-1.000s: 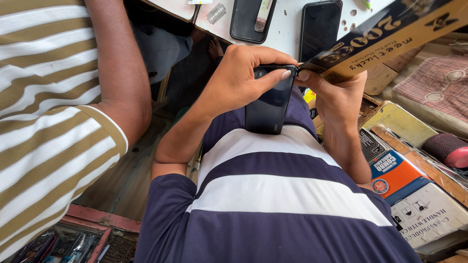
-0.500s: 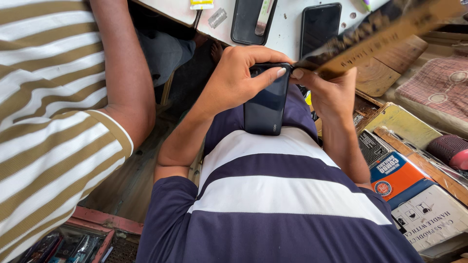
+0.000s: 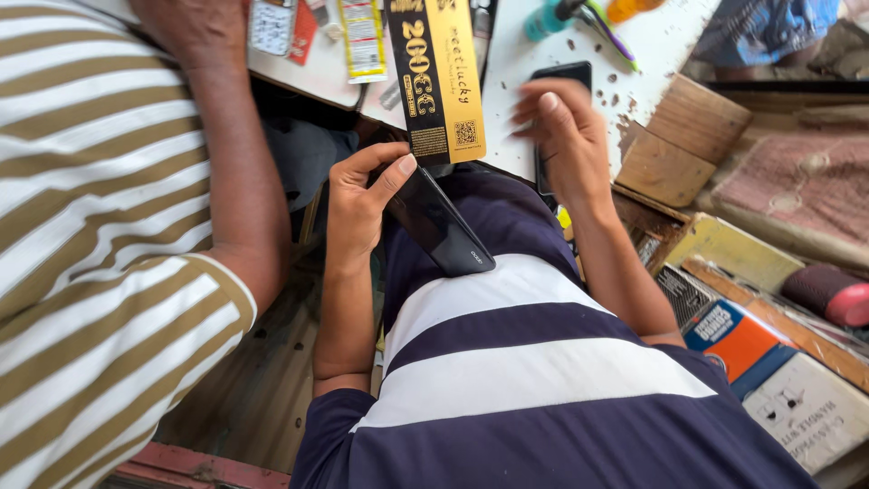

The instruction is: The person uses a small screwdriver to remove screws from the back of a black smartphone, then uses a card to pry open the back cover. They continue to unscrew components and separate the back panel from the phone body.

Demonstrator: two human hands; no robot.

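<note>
Two hands ours, left hand (image 3: 358, 195) gripping a black phone (image 3: 441, 228) and packet (image 3: 436, 77), right hand (image 3: 563, 136) loosely open, empty, above the tabletop (image 3: 652, 54).

A small phone repair stall or workshop. A scuffed white worktable (image 3: 652, 63) carries a dark phone (image 3: 563, 77), a teal bottle (image 3: 546, 20) and small packets, while boxed goods (image 3: 778, 380) and wooden blocks (image 3: 679, 145) crowd the cramped side. Another person in a striped shirt (image 3: 81, 272) stands close by.
</note>
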